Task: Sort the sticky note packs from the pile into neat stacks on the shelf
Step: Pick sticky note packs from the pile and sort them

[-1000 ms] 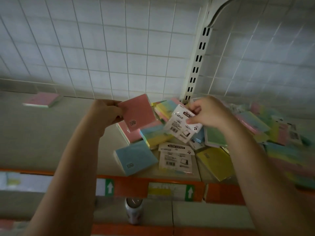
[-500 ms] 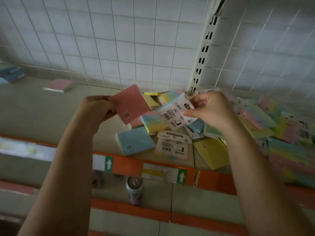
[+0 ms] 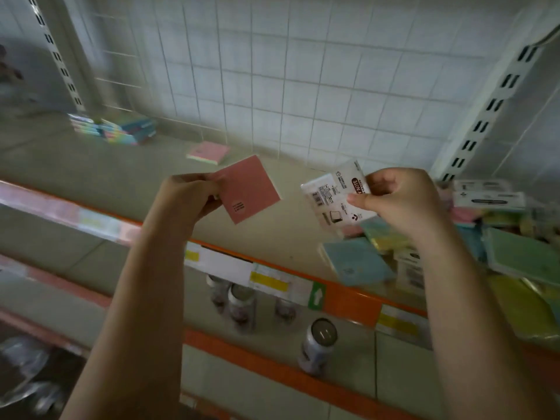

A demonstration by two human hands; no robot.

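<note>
Head view: left hand (image 3: pixel 185 195), grip pinching pink pack (image 3: pixel 250 189) by one corner; right hand (image 3: pixel 400 198), grip holding white-labelled pack (image 3: pixel 336 195); both above the shelf (image 3: pixel 136 174). Best squared flat onto the lone pink pack (image 3: pixel 208 152) (presumably its stack); pile (image 3: pixel 454 247) at right.

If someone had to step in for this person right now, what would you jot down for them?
Left hand: pinches a pink pack by its corner, held up over the shelf.
Right hand: grips a white-labelled pack, also in the air.
Done: neat stacks stand at the back left of the shelf; a single pink-topped pack lies by the rear wall.
Left: both held packs need placing, and the loose pile on the right is still jumbled: blue, green, yellow, pink and labelled packs overlapping.
Judgement: probably set the pink pack on the lone pink-topped one, then return to the pile.
</note>
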